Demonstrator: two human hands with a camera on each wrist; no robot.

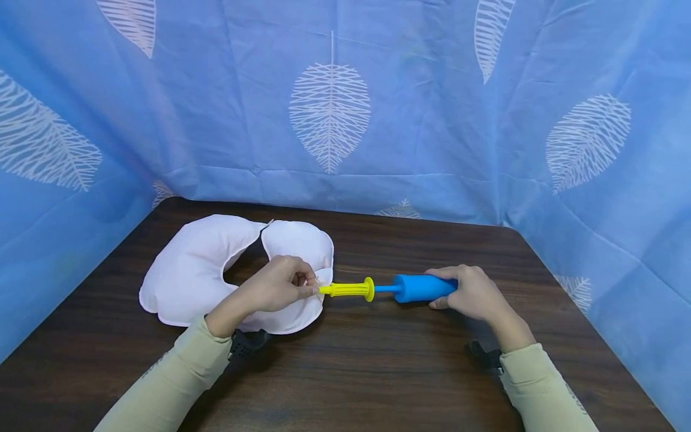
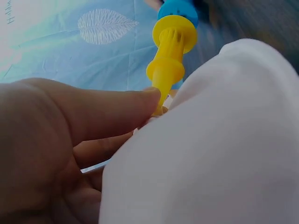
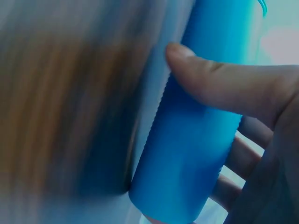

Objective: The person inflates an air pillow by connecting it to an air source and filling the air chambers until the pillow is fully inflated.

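Note:
A white U-shaped inflatable neck pillow (image 1: 200,270) lies on the dark wooden table (image 1: 367,366). A hand pump lies level beside it, with a yellow nozzle section (image 1: 348,290) and a blue barrel (image 1: 423,287). My left hand (image 1: 281,282) pinches the pillow's valve where the yellow tip meets it; in the left wrist view the thumb (image 2: 117,109) presses beside the yellow nozzle (image 2: 168,65) against the white pillow (image 2: 219,154). My right hand (image 1: 472,291) grips the blue barrel (image 3: 201,130), thumb on top, fingers curled beneath. The valve itself is hidden by my fingers.
Blue cloth with white leaf prints (image 1: 329,114) walls the table at the back and both sides. Bare dark wood stretches in front of my hands and to the right of the pump.

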